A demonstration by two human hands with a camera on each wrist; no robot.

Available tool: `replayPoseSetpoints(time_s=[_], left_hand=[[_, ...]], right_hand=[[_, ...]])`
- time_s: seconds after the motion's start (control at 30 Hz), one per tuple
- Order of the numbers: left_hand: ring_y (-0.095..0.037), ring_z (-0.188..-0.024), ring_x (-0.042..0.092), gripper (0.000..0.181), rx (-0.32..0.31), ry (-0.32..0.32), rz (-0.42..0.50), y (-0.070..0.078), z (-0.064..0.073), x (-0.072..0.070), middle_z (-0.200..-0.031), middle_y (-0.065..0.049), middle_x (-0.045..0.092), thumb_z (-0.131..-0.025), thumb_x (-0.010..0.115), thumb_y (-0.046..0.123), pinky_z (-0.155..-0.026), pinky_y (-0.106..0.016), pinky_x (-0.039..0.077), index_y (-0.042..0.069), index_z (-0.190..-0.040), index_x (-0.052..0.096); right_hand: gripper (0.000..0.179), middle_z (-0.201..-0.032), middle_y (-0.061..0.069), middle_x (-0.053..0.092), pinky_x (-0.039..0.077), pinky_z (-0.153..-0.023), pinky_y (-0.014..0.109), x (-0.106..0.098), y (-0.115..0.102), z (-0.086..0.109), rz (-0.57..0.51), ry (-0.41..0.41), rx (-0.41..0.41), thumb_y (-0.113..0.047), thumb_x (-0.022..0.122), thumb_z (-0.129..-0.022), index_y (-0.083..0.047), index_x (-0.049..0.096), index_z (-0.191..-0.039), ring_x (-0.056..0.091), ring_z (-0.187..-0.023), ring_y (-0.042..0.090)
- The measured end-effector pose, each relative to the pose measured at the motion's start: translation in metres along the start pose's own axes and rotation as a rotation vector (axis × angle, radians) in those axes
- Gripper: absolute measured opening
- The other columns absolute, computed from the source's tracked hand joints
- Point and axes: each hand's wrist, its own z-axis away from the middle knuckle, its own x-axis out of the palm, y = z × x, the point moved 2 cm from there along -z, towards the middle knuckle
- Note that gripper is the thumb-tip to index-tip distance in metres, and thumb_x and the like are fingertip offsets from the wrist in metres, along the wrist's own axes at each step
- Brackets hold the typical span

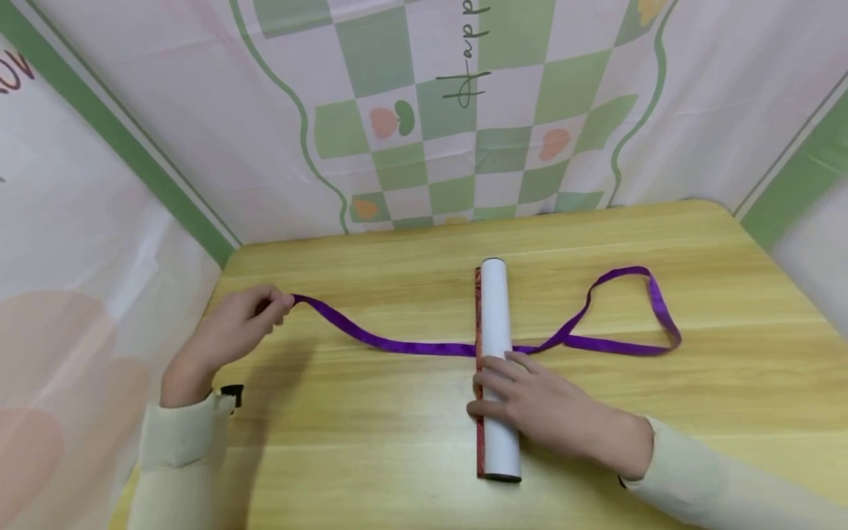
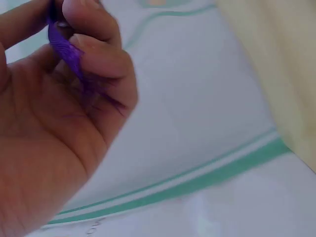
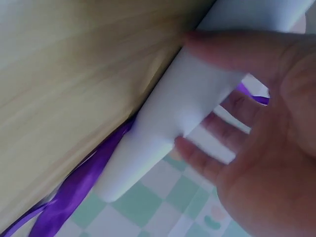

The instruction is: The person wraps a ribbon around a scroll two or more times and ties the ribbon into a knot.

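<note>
My left hand [image 1: 241, 324] is raised over the left of the table and pinches one end of a purple ribbon [image 1: 414, 347]. Its frayed tip [image 2: 81, 74] shows between the curled fingers in the left wrist view. The ribbon runs right, passes under a white roll [image 1: 495, 309] with a red patterned strip [image 1: 480, 449] along its left side, and ends in a loose loop on the table. My right hand [image 1: 539, 401] grips the roll below its middle, fingers over the top. In the right wrist view, thumb and fingers lie on opposite sides of the roll [image 3: 163, 113].
The wood-grain table [image 1: 371, 427] has rounded far corners. A printed cloth [image 1: 444, 162] with green checks hangs behind it, and another white cloth [image 1: 79, 243] stands close along the left side, near my left arm.
</note>
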Motion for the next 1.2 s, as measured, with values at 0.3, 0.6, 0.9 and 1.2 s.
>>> replayPoseSetpoints(time_s=[0.3,0.6,0.9,1.2], left_hand=[[-0.016,-0.063,0.049,0.025,0.199,0.152,0.217,0.06,0.0,-0.006,-0.082,-0.004,0.063,-0.11,0.058,0.029,-0.057,-0.027,0.042,0.014,-0.093,0.069],[-0.017,-0.071,0.056,0.019,0.397,-0.032,0.561,0.133,-0.03,0.017,-0.085,-0.007,0.066,-0.11,0.057,0.013,-0.064,-0.025,0.049,0.004,-0.102,0.071],[-0.022,-0.067,0.057,0.017,0.511,-0.011,0.796,0.176,-0.043,0.024,-0.085,0.0,0.072,-0.107,0.057,0.006,-0.062,-0.027,0.046,-0.005,-0.105,0.07],[-0.018,-0.072,0.065,0.022,0.571,-0.047,0.879,0.208,-0.058,0.036,-0.092,-0.004,0.076,-0.109,0.055,0.006,-0.06,-0.027,0.044,-0.008,-0.111,0.072]], right_hand=[[0.053,-0.13,0.019,0.07,0.058,-0.093,0.058,-0.015,0.057,0.056,-0.082,-0.044,0.384,-0.014,0.086,-0.084,-0.005,0.069,-0.134,0.067,-0.118,0.041],[0.03,-0.096,0.012,0.072,0.06,-0.073,0.052,-0.001,0.091,0.096,-0.108,-0.174,0.603,-0.016,0.082,-0.089,0.0,0.073,-0.113,0.071,-0.084,0.034],[0.014,-0.081,-0.017,0.063,0.046,-0.059,0.023,-0.005,0.082,0.094,-0.293,-0.13,0.553,-0.011,0.076,-0.094,-0.022,0.069,-0.088,0.047,-0.069,-0.003],[0.038,-0.082,-0.024,0.06,0.043,-0.056,0.013,-0.054,0.051,0.083,-0.732,0.25,0.268,0.007,0.07,-0.095,-0.029,0.061,-0.104,0.051,-0.067,-0.008]])
